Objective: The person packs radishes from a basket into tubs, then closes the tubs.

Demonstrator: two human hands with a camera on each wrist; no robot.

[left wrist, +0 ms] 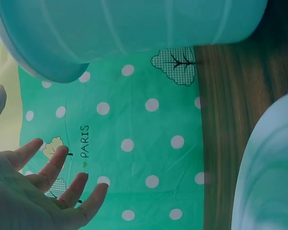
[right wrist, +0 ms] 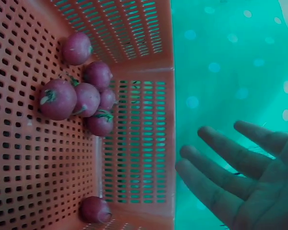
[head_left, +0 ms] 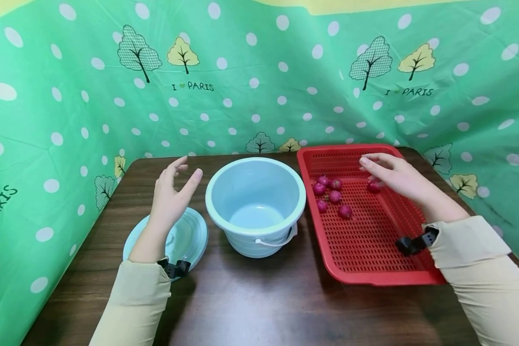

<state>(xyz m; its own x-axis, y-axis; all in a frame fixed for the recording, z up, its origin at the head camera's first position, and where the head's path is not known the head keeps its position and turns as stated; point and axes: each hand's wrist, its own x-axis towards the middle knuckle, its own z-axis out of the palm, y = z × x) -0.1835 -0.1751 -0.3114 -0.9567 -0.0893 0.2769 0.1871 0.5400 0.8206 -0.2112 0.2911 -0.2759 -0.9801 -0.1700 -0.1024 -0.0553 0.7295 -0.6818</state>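
My left hand (head_left: 169, 194) hovers over a light blue lid (head_left: 194, 235), fingers spread and slightly bent, holding nothing. Beside it stands a light blue bucket (head_left: 256, 245), its white handle (head_left: 281, 241) hanging down at the front. The inside of the bucket shows a bare bottom. To the right, my right hand (head_left: 398, 175) hangs above a red perforated basket (head_left: 385, 278), its fingers loosely bent and gripping nothing. Several radishes (right wrist: 58, 99) cluster at the basket's left side. A single radish (head_left: 374, 186) lies apart, beneath my right hand.
Everything stands on a dark brown wooden table (head_left: 242, 302). A green dotted cloth (head_left: 259, 72) with printed trees hangs behind and along both sides. Bucket and basket stand close together, and the lid lies just left of the bucket.
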